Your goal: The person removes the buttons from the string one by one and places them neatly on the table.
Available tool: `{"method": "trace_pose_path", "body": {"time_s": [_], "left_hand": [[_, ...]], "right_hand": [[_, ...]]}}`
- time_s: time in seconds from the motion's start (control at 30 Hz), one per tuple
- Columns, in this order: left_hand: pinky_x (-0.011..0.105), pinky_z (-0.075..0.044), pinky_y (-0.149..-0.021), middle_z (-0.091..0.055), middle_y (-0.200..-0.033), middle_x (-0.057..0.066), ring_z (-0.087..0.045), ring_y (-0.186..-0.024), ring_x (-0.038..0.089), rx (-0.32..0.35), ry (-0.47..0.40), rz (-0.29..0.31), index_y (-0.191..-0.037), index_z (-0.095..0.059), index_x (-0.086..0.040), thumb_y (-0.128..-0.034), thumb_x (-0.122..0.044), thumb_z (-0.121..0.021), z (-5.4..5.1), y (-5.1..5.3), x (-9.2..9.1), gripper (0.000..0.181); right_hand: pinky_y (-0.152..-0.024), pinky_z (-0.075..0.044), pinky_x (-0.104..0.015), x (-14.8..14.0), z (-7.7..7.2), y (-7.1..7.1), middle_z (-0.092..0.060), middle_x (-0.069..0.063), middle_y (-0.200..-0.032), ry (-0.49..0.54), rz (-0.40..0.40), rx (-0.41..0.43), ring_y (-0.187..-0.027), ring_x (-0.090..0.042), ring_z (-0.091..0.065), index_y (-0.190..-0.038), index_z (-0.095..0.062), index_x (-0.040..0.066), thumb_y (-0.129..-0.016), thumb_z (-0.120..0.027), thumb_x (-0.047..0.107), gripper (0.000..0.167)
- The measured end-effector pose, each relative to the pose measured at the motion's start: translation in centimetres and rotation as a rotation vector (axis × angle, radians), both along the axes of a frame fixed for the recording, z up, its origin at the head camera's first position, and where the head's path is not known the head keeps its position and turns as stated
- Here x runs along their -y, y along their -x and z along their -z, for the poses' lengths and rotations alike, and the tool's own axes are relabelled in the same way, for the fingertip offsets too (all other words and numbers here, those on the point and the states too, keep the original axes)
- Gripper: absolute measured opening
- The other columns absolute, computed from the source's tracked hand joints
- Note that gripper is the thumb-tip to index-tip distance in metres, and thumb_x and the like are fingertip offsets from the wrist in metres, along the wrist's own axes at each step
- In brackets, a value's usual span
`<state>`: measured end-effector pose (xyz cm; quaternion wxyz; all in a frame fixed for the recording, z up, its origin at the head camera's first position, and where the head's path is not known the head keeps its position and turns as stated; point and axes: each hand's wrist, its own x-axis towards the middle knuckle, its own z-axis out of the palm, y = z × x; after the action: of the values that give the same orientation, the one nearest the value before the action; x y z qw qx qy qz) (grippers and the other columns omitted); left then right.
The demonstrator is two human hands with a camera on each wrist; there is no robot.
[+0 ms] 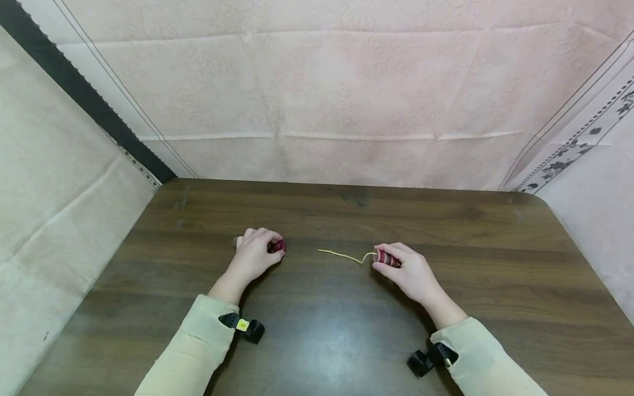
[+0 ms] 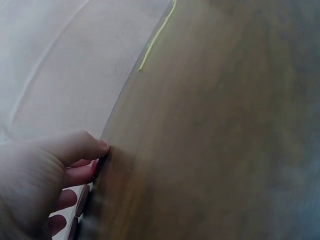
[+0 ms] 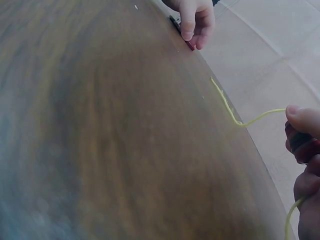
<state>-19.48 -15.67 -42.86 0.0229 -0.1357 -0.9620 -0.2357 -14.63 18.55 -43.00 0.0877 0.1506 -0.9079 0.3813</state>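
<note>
My left hand (image 1: 255, 252) is low over the table on the left. Its thumb and forefinger pinch a glossy red and dark round piece (image 1: 279, 247), whose kind I cannot tell. Under the other fingers, brownish flat pieces (image 2: 82, 201) show in the left wrist view. My right hand (image 1: 407, 269) grips a short row of red and dark striped pieces (image 1: 388, 258), like beads, between thumb and fingers. A yellow string (image 1: 346, 256) runs out of that row toward the left hand, its free end apart from it. More of the string (image 3: 290, 220) hangs below the right hand.
The brown wooden table (image 1: 322, 324) has rounded far corners. Pale patterned cloth (image 1: 346, 99) hangs behind it and at both sides. A black wrist camera (image 1: 253, 331) is on the left sleeve, another (image 1: 421, 363) on the right.
</note>
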Motion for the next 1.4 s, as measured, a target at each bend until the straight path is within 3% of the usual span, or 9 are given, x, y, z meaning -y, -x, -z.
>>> {"method": "trace_pose_path", "body": {"time_s": [0.57, 0.7, 0.83, 0.93, 1.07, 1.17, 1.4], "left_hand": [[0.047, -0.027, -0.081, -0.062, -0.108, 0.007, -0.044, -0.104, 0.029, -0.008, -0.010, -0.021, -0.106, -0.067, -0.010, -0.0816, -0.025, -0.072, -0.2, 0.0, 0.0, 0.029], [0.046, -0.026, -0.081, -0.062, -0.109, 0.005, -0.045, -0.105, 0.029, -0.033, -0.052, -0.017, -0.108, -0.066, -0.011, -0.0813, -0.027, -0.072, -0.5, -0.1, -0.5, 0.032], [0.045, -0.029, -0.083, -0.063, -0.105, 0.002, -0.048, -0.101, 0.025, -0.022, -0.169, 0.025, -0.112, -0.064, -0.010, -0.0824, -0.028, -0.071, -1.0, -0.6, -1.6, 0.035], [0.041, -0.037, -0.085, -0.063, -0.100, 0.001, -0.054, -0.096, 0.021, 0.055, -0.321, 0.056, -0.114, -0.062, -0.008, -0.0842, -0.025, -0.070, -1.5, -1.2, -2.8, 0.035], [0.035, -0.047, -0.077, -0.062, -0.097, 0.001, -0.058, -0.088, 0.017, 0.163, -0.500, 0.094, -0.115, -0.061, -0.005, -0.0858, -0.020, -0.068, -2.0, -1.7, -4.7, 0.033], [0.033, -0.047, -0.076, -0.063, -0.096, 0.000, -0.059, -0.086, 0.015, 0.196, -0.555, 0.110, -0.114, -0.061, -0.005, -0.0864, -0.019, -0.067, -2.3, -1.9, -5.8, 0.032], [0.033, -0.049, -0.077, -0.065, -0.097, -0.001, -0.061, -0.087, 0.013, 0.242, -0.594, 0.154, -0.114, -0.061, -0.005, -0.0887, -0.018, -0.065, -2.5, -2.2, -8.1, 0.029]], "right_hand": [[-0.073, -0.046, -0.032, 0.0, -0.1, 0.0, -0.063, 0.003, -0.103, -0.001, -0.003, 0.014, -0.085, -0.012, -0.055, -0.110, -0.068, 0.014, -0.081, -0.075, 0.024, 0.032], [-0.073, -0.046, -0.033, 0.1, -0.2, -0.1, -0.063, 0.003, -0.103, -0.004, -0.004, 0.023, -0.085, -0.013, -0.055, -0.111, -0.068, 0.014, -0.081, -0.075, 0.024, 0.033], [-0.073, -0.046, -0.033, 0.2, -0.4, -0.2, -0.063, 0.002, -0.104, -0.006, -0.005, 0.031, -0.085, -0.013, -0.055, -0.111, -0.067, 0.012, -0.080, -0.075, 0.023, 0.034], [-0.074, -0.046, -0.034, 0.3, -0.6, -0.2, -0.063, 0.002, -0.104, -0.007, -0.006, 0.033, -0.085, -0.014, -0.055, -0.112, -0.067, 0.012, -0.080, -0.075, 0.023, 0.035], [-0.074, -0.046, -0.034, 0.3, -0.7, -0.2, -0.063, 0.003, -0.104, -0.015, -0.005, 0.032, -0.085, -0.013, -0.055, -0.112, -0.067, 0.012, -0.080, -0.075, 0.024, 0.035], [-0.074, -0.046, -0.034, 0.4, -0.9, -0.1, -0.063, 0.002, -0.104, -0.012, -0.007, 0.031, -0.086, -0.014, -0.055, -0.112, -0.067, 0.012, -0.079, -0.076, 0.024, 0.035], [-0.072, -0.046, -0.034, 0.7, -1.1, -0.1, -0.063, 0.002, -0.103, 0.005, -0.010, 0.043, -0.084, -0.014, -0.055, -0.112, -0.067, 0.012, -0.079, -0.076, 0.024, 0.037]]}}
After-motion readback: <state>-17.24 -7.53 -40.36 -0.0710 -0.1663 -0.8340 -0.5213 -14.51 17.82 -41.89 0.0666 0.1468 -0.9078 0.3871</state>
